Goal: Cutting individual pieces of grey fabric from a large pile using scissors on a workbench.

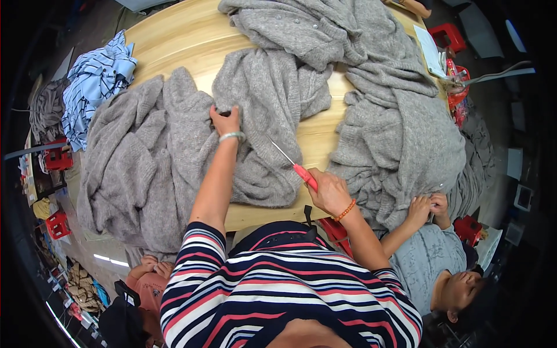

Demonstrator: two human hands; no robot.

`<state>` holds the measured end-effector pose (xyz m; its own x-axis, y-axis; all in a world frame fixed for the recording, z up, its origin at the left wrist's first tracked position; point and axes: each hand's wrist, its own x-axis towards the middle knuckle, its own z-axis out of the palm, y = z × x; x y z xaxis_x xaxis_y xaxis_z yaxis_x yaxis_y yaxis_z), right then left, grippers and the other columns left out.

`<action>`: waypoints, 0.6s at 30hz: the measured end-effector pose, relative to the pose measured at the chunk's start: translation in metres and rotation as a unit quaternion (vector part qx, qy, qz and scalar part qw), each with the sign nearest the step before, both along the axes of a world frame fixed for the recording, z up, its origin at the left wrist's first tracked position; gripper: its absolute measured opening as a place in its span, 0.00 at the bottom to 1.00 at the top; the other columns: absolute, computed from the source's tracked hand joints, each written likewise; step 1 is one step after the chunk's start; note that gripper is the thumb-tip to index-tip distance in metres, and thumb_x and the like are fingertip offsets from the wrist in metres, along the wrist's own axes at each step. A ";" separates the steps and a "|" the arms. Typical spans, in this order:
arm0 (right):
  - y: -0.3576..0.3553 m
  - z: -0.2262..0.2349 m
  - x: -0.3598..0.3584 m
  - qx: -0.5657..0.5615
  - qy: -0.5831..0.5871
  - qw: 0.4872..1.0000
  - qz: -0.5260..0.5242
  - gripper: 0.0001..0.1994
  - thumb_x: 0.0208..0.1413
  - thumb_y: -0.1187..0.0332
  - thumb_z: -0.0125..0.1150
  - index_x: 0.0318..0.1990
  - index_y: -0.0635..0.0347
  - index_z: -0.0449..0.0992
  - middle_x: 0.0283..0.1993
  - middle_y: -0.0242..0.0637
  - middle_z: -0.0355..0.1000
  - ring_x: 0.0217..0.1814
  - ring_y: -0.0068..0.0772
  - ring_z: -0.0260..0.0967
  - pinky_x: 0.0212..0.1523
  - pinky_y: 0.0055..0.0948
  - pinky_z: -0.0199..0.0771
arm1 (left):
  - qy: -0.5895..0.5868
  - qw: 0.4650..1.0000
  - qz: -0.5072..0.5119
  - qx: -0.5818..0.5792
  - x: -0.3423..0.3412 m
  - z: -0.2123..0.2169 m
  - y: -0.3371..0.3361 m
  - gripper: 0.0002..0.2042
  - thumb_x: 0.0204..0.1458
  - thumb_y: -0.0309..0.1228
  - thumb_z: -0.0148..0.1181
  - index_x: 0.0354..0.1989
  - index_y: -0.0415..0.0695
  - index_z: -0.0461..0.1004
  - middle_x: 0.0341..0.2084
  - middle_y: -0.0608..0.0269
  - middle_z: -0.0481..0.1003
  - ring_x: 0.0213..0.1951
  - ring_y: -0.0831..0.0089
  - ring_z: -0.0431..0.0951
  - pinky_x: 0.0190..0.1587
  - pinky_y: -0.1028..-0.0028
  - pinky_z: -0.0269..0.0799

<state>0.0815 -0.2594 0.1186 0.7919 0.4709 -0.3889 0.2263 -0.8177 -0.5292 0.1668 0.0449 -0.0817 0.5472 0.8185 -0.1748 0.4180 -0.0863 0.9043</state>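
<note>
On the wooden table in front of me lies a grey knitted garment, loosely spread and creased. My left hand rests on its left side, thumb and forefinger apart; the other fingers are partly hidden. My right hand is closed around the red handle of a slim tool with a thin, straight metal shaft. The shaft points up and left over the knit, its tip near the fabric; whether it touches I cannot tell. Another grey knit heap lies left of my left hand.
More grey knits are piled at the back and along the right. A blue striped cloth sits at the far left corner. A co-worker's hands work at the right pile; another's hands show at lower left. Red stools stand around.
</note>
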 end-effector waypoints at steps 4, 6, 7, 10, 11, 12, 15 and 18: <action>-0.010 -0.005 0.000 -0.009 -0.002 1.000 -0.004 0.11 0.56 0.64 0.58 0.44 0.55 0.72 0.30 0.53 0.73 0.35 0.59 0.73 0.37 0.51 0.72 | -0.040 0.952 0.058 -0.297 0.008 0.000 0.036 0.14 0.54 0.29 0.63 0.47 0.39 0.69 0.21 0.67 0.70 0.16 0.75 0.66 0.19 0.72 0.67; -0.015 -0.005 0.002 0.004 -0.005 1.000 -0.025 0.10 0.55 0.66 0.58 0.43 0.57 0.72 0.31 0.53 0.74 0.35 0.59 0.73 0.36 0.52 0.72 | -0.095 0.945 0.017 -0.311 -0.002 0.020 0.029 0.06 0.56 0.27 0.60 0.40 0.44 0.70 0.24 0.69 0.71 0.20 0.79 0.68 0.22 0.74 0.69; -0.016 -0.002 0.003 0.006 -0.006 1.000 -0.030 0.10 0.55 0.66 0.58 0.43 0.57 0.72 0.31 0.53 0.74 0.35 0.59 0.73 0.36 0.52 0.72 | -0.139 0.920 -0.019 -0.366 -0.012 0.029 0.026 0.07 0.57 0.27 0.60 0.41 0.44 0.71 0.27 0.68 0.73 0.23 0.77 0.71 0.26 0.73 0.72; -0.020 0.004 0.008 0.012 -0.008 0.999 -0.043 0.10 0.56 0.65 0.57 0.43 0.57 0.72 0.32 0.52 0.75 0.36 0.59 0.73 0.37 0.52 0.72 | -0.180 0.872 -0.097 -0.444 -0.047 0.060 0.005 0.08 0.58 0.27 0.58 0.45 0.45 0.72 0.34 0.66 0.76 0.30 0.74 0.76 0.35 0.70 0.76; -0.020 0.007 0.011 0.014 -0.011 0.999 -0.039 0.10 0.56 0.65 0.57 0.43 0.57 0.73 0.32 0.53 0.74 0.36 0.59 0.73 0.37 0.52 0.72 | -0.182 0.855 -0.134 -0.467 -0.057 0.066 -0.002 0.09 0.58 0.27 0.58 0.47 0.45 0.72 0.37 0.64 0.77 0.35 0.72 0.79 0.39 0.68 0.78; -0.021 0.010 0.012 0.016 -0.014 0.999 -0.035 0.10 0.56 0.65 0.57 0.43 0.56 0.73 0.32 0.53 0.74 0.36 0.59 0.73 0.37 0.52 0.72 | -0.182 0.854 -0.134 -0.469 -0.065 0.064 -0.005 0.09 0.58 0.27 0.58 0.47 0.45 0.72 0.37 0.64 0.77 0.35 0.72 0.79 0.39 0.68 0.78; -0.019 0.015 0.017 -0.009 -0.007 0.999 -0.041 0.10 0.56 0.65 0.58 0.43 0.57 0.73 0.32 0.54 0.74 0.36 0.60 0.73 0.37 0.52 0.72 | -0.176 0.838 -0.143 -0.496 -0.076 0.061 -0.014 0.12 0.59 0.28 0.57 0.50 0.43 0.70 0.40 0.62 0.78 0.38 0.68 0.80 0.41 0.65 0.79; -0.018 0.017 0.019 -0.019 -0.011 0.999 -0.042 0.10 0.56 0.65 0.57 0.43 0.56 0.73 0.31 0.55 0.74 0.35 0.61 0.73 0.37 0.53 0.72 | -0.175 0.850 -0.143 -0.475 -0.066 0.069 -0.011 0.12 0.59 0.28 0.57 0.50 0.42 0.70 0.40 0.61 0.79 0.39 0.68 0.80 0.43 0.63 0.78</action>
